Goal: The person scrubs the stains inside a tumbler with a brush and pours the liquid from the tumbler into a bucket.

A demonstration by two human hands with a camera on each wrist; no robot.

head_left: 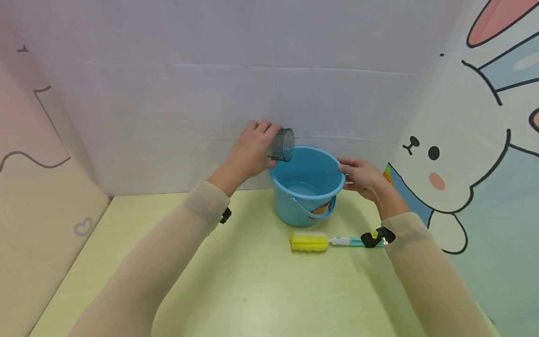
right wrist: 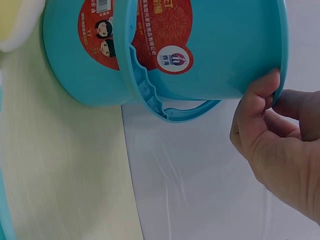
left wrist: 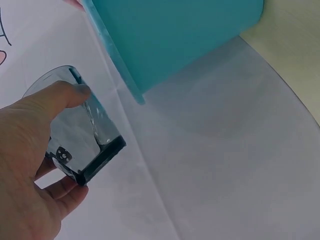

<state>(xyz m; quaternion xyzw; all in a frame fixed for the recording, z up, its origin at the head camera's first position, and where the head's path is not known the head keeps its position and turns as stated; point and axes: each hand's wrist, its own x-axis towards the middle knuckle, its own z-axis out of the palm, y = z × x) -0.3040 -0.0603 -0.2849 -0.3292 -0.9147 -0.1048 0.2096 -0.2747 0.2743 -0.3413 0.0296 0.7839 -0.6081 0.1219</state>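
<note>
I pinch the smoky clear cup (head_left: 280,145) with my left fingers (left wrist: 70,200), thumb along one side and the others curled round the far side. It lies tipped nearly on its side just beside the left rim of the blue bucket (head_left: 290,207), mouth turned toward the opening. My right fingers (right wrist: 255,100) pinch the bucket's opposite rim against the thumb, and the bucket stands upright on the counter (head_left: 236,290).

To tilt well here, I should bring the cup's lip inside the bucket's rim, turn my wrist slowly, and squeeze only lightly, since the smooth wall could slip. I cannot tell whether any liquid is in the cup. My right pinch ought to steady the rim without pulling, or the bucket may rock.

The carrying handle (right wrist: 150,100) hangs down at the near side, out of the cup's way. A yellow-headed brush (head_left: 341,241) lies just in front of the bucket, its handle partly hidden by my wrist camera (head_left: 370,239). The pale cloth backdrop (head_left: 189,107) leaves little room behind for my left knuckles.
</note>
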